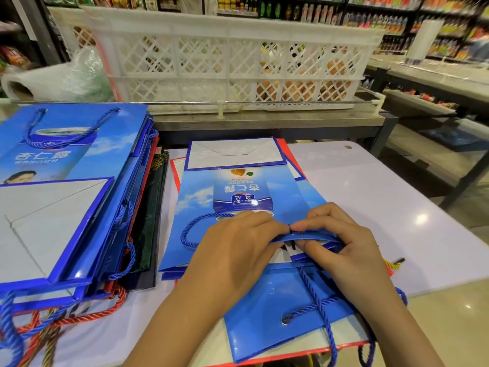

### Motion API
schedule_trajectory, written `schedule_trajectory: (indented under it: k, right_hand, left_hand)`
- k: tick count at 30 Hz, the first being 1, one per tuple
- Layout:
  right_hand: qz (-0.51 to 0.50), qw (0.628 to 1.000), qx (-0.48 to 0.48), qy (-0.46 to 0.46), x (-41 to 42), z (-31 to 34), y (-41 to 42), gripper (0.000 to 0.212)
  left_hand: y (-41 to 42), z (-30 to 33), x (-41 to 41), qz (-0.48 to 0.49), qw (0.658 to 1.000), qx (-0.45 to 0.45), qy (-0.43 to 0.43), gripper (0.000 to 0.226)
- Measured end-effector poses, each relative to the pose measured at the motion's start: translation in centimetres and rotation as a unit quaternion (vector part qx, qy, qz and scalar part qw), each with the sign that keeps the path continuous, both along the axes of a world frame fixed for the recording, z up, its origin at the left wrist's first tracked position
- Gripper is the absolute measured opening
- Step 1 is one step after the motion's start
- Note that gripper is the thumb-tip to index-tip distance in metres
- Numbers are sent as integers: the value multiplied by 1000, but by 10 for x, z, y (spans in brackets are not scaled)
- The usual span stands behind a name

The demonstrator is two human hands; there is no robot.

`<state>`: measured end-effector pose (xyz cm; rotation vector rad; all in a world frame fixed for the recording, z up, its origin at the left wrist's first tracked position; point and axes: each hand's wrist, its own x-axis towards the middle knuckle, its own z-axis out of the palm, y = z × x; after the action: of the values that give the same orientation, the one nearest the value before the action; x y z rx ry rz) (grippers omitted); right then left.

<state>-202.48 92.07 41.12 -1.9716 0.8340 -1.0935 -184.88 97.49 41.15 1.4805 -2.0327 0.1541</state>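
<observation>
A flat blue paper gift bag (238, 197) with a printed carton picture lies in front of me on the white table (370, 197). Its blue rope handle (190, 229) loops out to the left. My left hand (235, 250) and my right hand (344, 247) meet at the bag's near top edge. Both pinch the folded blue rim (307, 237) between thumb and fingers. Under my forearms lies another blue bag (264, 313) with its own blue cord.
A tall stack of flat blue bags (66, 186) with red and blue cords fills the table's left side. Behind the table a white lattice crate (227, 59) holding eggs stands on a counter. Shop shelves run along the back. A plastic-bag roll (23, 86) lies far left.
</observation>
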Motion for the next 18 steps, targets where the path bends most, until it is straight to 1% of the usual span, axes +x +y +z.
schedule_trajectory:
  k: [3, 4, 5, 6, 8, 11, 13, 15, 18]
  right_hand:
    - [-23, 1000, 2, -11, 1, -1, 1, 29]
    - [-31, 999, 3, -19, 1, -1, 1, 30]
    - [-45, 999, -20, -19, 1, -2, 2, 32]
    - [-63, 996, -69, -11, 1, -2, 4, 29]
    - [-101, 979, -174, 11, 2, -2, 7, 15]
    - [-137, 961, -239, 42, 3, -3, 13, 11]
    - [-153, 947, -277, 58, 4, -4, 17, 10]
    - [-164, 932, -311, 86, 5, -6, 18, 20]
    - [-169, 925, -306, 152, 10, -7, 13, 29]
  left_hand:
    - [3, -6, -2, 5, 999, 0, 43, 30]
    - [4, -8, -2, 11, 998, -1, 54, 29]
    - [4, -10, -2, 20, 997, -1, 69, 30]
    - [4, -11, -2, 31, 996, 1, 88, 32]
    - [5, -12, 0, 48, 993, 8, 110, 36]
    - [7, -12, 0, 52, 992, 4, 116, 34]
    - [7, -11, 0, 49, 985, 6, 164, 35]
    - [6, -11, 0, 44, 980, 10, 194, 35]
    - [5, -14, -1, 43, 984, -3, 174, 31]
